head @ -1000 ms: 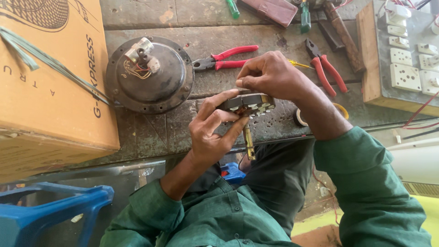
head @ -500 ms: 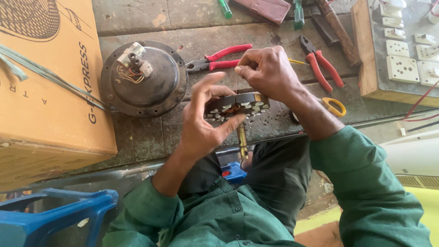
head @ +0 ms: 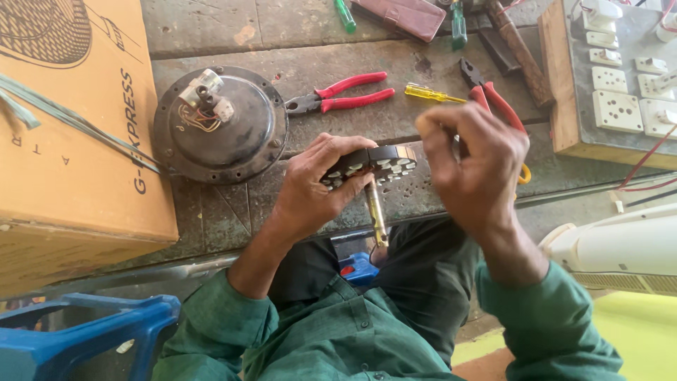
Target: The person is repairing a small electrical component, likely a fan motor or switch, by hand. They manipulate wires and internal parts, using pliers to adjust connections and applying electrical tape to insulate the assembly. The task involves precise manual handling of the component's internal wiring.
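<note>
the left hand point(head: 310, 187) wraps around a round dark motor part point(head: 374, 164), thumb over the near edge and fingers curled behind it, so the face with its ring of pale windings tilts up toward the eyes. a brass-coloured shaft point(head: 376, 213) hangs from the part toward the lap, which is likely why the part is held off the bench edge rather than laid flat. the right hand point(head: 476, 169) hovers just beside the part, a little blurred, fingertips pinched together near the top; whether something small sits between them cannot be told.

behind the hands runs a worn grey workbench point(head: 338, 63). on it, to the left, a round dark motor housing point(head: 220, 125) lies open side down with a small terminal block and loose wires on top, set close enough to reach. red-handled pliers point(head: 338, 93) lie just beyond the held part, a yellow-handled screwdriver point(head: 429, 93) beside them, and a second pair of red-handled pliers point(head: 493, 99) partly hidden by the right hand. a wooden switch board point(head: 613, 77) with white sockets stands at the right, a cardboard box point(head: 70, 141) at the left. a blue plastic stool point(head: 77, 331) shows at the lower left and a white fan body point(head: 620, 247) at the lower right.
</note>
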